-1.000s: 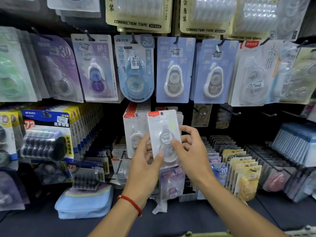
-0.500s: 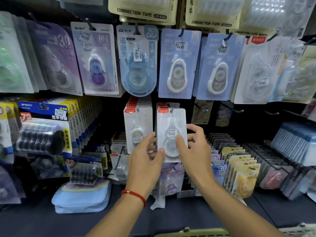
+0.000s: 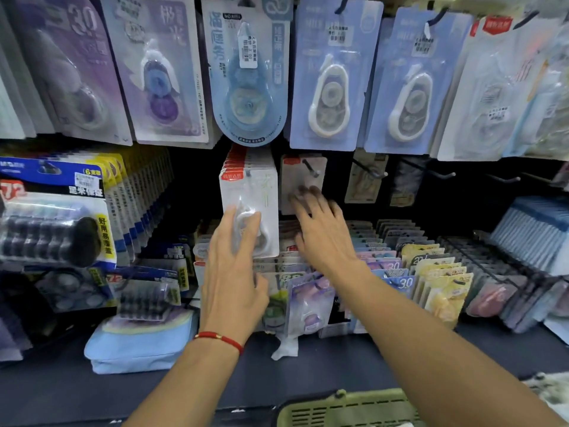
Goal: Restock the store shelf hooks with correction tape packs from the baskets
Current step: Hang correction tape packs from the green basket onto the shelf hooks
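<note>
Two hands reach into the shelf, and neither grips the white correction tape pack they pinched together half a second ago. That pack (image 3: 303,183) now hangs on the metal hook (image 3: 311,168), far back against the board. The right hand (image 3: 323,238) has its blurred, straightened fingers touching the pack's lower edge. The left hand (image 3: 234,272), with a red bracelet (image 3: 219,338) on its wrist, lies flat with straight fingers on the front pack of the neighbouring full row (image 3: 249,201). A green basket (image 3: 348,409) sits at the bottom edge.
</note>
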`<state>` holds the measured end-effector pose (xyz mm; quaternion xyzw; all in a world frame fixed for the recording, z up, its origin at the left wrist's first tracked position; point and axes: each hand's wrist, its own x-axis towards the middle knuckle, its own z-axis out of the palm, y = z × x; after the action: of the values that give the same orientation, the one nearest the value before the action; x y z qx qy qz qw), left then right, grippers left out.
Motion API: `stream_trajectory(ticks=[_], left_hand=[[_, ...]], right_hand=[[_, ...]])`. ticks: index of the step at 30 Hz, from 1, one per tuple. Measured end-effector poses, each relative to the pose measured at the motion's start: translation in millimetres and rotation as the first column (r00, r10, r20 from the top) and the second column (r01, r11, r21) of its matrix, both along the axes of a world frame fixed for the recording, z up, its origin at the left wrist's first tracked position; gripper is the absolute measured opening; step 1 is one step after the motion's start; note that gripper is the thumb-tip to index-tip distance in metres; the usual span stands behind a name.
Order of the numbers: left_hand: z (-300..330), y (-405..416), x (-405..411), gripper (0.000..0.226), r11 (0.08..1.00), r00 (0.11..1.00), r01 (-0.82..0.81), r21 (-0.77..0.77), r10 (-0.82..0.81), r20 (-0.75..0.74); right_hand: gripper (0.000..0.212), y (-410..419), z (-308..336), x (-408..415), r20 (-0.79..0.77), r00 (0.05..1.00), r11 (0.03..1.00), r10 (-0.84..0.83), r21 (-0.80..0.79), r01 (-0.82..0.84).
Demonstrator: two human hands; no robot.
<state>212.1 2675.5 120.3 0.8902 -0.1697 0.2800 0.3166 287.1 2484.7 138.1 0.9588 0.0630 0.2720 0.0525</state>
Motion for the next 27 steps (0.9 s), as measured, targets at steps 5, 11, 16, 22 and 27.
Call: stream_trajectory(ticks=[5, 11, 16, 22, 27], left_hand=[[-7, 8, 7, 0.104, 0.999, 0.999, 0.021, 0.049, -0.022, 0.025], [-3, 6, 6, 0.095, 0.998, 0.998, 0.041, 0.054, -0.043, 0.041], [4, 1, -14, 0.08, 0.984, 0.987, 0.004, 0.176, -0.032, 0.155], [-57, -1, -73, 0.071, 0.695, 0.871, 0.483, 0.533, -0.446, -0.207], [-129, -18, -119, 0.061, 0.17, 0.679, 0.731, 0.66, -0.27, -0.683]], right_hand=[[0.088, -3, 4, 39, -0.095, 0.994, 0.998, -0.06, -0.016, 0.059], [0.075, -17, 7, 4, -0.095, 0.995, 0.999, 0.036, 0.008, -0.035], [0.043, -61, -19, -91, -0.131, 0.964, 0.971, 0.233, 0.079, -0.224], [0.021, -124, -117, -206, -0.736, 0.656, 0.984, 0.166, 0.166, -0.063], [0.067, -146, -213, -284, -0.987, 0.156, 0.998, 0.044, 0.05, 0.033]])
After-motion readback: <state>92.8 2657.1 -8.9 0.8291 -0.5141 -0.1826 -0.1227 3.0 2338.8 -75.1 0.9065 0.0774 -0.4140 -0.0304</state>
